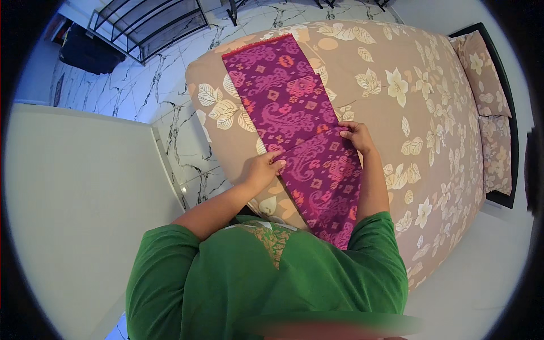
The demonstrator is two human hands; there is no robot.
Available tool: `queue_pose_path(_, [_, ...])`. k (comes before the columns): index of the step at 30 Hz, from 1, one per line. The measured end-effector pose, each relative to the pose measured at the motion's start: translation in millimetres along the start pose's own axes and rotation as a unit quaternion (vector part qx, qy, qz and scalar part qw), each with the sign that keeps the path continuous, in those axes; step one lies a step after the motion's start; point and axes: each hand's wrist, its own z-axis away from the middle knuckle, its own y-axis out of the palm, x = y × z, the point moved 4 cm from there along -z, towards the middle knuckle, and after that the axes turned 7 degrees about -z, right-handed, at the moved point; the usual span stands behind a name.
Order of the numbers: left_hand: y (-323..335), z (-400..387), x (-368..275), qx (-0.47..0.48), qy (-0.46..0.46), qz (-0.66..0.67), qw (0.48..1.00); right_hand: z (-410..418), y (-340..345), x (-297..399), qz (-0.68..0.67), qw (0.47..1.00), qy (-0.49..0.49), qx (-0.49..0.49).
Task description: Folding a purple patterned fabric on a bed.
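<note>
A long strip of purple patterned cloth (293, 102), with pink and orange motifs, lies lengthwise before me on the bed. Red fringe (257, 46) trims its far end. My left hand (265, 170) pinches the cloth's left edge about midway along, thumb and fingertips together. On the opposite edge, my right hand (357, 135) grips the fabric between thumb and fingers. A crease runs across the cloth between both hands. The near end reaches back to my green top (297, 276), and whether it goes further under my body is hidden.
The bed wears a beige floral sheet (442, 170). Two matching pillows (484, 70) lean at its dark headboard (510, 170) on the right. A white panel (85, 170) stands at left. Beyond it are marbled floor tiles (170, 85), a black metal rack (148, 29) and a dark bag-like object (89, 51).
</note>
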Motion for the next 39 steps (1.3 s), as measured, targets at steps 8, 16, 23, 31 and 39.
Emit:
queue_pose_path(8, [-9, -27, 19, -0.024, -0.011, -0.025, 0.999, -29, 7, 3, 0.059, 0.998, -0.025, -0.015])
queue_pose_path(16, [-24, -44, 6, -0.055, 0.139, -0.282, 0.948, -41, 9, 6, 0.168, 0.984, -0.054, -0.036])
queue_pose_path(23, [-24, -49, -1, -0.014, 0.098, -0.321, 0.942, -48, 11, -3, 0.124, 0.991, 0.032, -0.026])
queue_pose_path(31, [-25, -59, 4, 0.008, 0.070, -0.368, 0.927, -34, 11, 11, 0.367, 0.914, -0.088, -0.151])
queue_pose_path(39, [-27, -57, 9, -0.008, 0.073, -0.336, 0.939, 28, 113, 82, 0.294, 0.896, -0.325, -0.071])
